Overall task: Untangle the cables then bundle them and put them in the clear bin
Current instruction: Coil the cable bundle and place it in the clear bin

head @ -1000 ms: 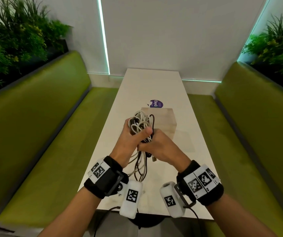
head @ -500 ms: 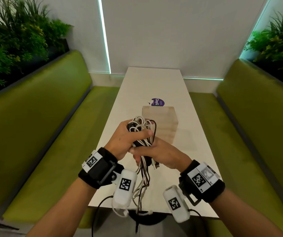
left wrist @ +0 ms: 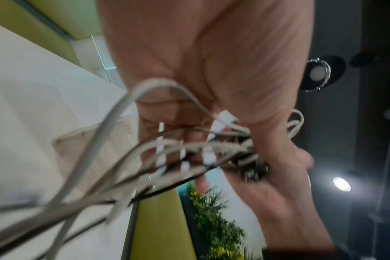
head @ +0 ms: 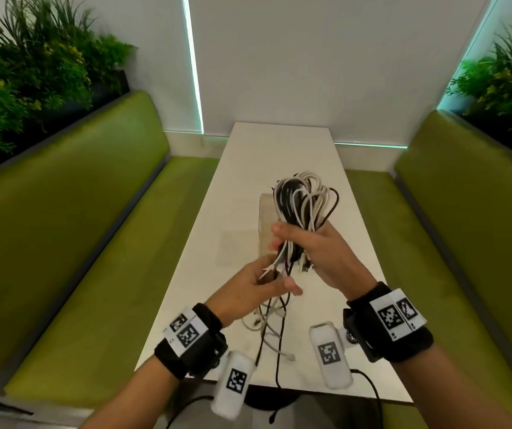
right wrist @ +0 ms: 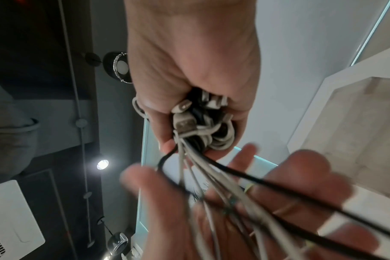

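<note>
A bundle of white and black cables (head: 305, 199) is held up over the white table, coiled into loops. My right hand (head: 310, 246) grips the bundle around its lower part; plugs stick out of its fist (right wrist: 185, 123). Loose cable tails (head: 267, 326) hang down from the fist to the table's near edge. My left hand (head: 264, 283) sits just below, fingers spread (right wrist: 301, 176), with the tails running across its palm. The clear bin (head: 264, 221) stands on the table behind both hands, partly hidden by them and the cables.
The narrow white table (head: 279, 150) runs away from me between two green benches (head: 78, 227) (head: 465, 227). Plants stand behind both bench backs. A white wall closes off the far end.
Both hands held the bundle close together before. My right hand has since lifted it up and forward alone, while my left hand let go of the coil and dropped to the hanging tails.
</note>
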